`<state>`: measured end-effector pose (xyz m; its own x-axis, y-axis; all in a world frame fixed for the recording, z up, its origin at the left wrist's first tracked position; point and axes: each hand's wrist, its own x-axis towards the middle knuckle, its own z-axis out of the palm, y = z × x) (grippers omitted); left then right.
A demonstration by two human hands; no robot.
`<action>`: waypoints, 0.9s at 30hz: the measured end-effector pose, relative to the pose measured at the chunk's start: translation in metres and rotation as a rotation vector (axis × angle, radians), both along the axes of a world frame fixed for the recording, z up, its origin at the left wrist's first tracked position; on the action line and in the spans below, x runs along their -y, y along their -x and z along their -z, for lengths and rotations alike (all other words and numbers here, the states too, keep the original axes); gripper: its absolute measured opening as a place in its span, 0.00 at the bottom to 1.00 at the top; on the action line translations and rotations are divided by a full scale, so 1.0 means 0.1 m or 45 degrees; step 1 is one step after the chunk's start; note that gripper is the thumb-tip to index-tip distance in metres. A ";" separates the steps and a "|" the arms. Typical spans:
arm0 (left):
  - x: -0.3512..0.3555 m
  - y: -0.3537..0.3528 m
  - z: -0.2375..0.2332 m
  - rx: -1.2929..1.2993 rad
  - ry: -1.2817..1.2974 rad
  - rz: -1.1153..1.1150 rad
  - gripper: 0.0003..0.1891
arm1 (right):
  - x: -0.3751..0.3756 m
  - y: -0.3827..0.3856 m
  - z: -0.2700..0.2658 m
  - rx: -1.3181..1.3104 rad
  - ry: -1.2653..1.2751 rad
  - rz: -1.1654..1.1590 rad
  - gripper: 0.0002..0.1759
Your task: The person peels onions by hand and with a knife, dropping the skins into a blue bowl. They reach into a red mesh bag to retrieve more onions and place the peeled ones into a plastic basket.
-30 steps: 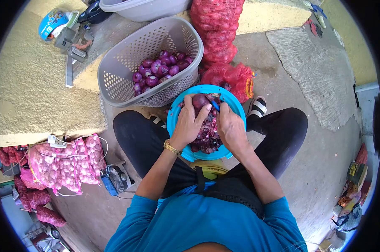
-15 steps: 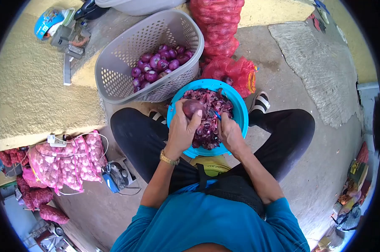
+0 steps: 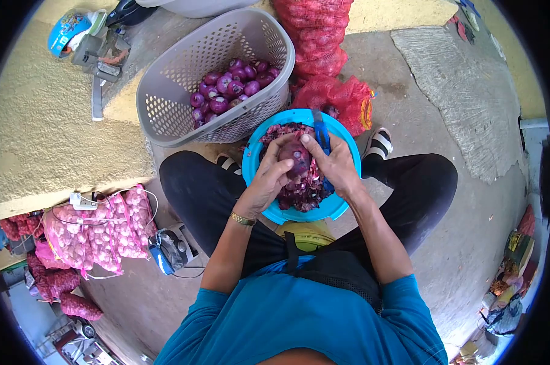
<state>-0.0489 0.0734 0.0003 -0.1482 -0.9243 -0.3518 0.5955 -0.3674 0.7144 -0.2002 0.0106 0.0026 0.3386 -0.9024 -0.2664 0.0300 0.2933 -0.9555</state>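
Observation:
My left hand is closed around a dark red onion above a turquoise basin. My right hand is closed on a knife with blue on it, its upper end pointing away from me, and the thumb of that hand rests against the onion. Under both hands the basin holds a heap of dark purple onion skins. Part of the knife is hidden by the fingers.
A grey perforated basket with shiny purple onions stands beyond the basin. Next to it are a full red mesh sack and a slumped one. Pink net bags of garlic and a blue-black device lie at left.
My right hand has come up and inward, its thumb now on the onion. The knife has swung to point away from me. My left hand has moved slightly right with the onion.

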 end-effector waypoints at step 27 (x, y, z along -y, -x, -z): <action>0.12 -0.20 0.34 -0.549 -0.010 -0.246 0.31 | 0.05 0.20 0.37 -0.126 0.469 -0.052 0.12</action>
<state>-0.0291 0.0617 -0.0339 -0.1076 -0.9470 -0.3028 0.8954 -0.2247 0.3845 -0.2200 0.0060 -0.0341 0.3650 -0.9302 0.0399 -0.0725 -0.0712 -0.9948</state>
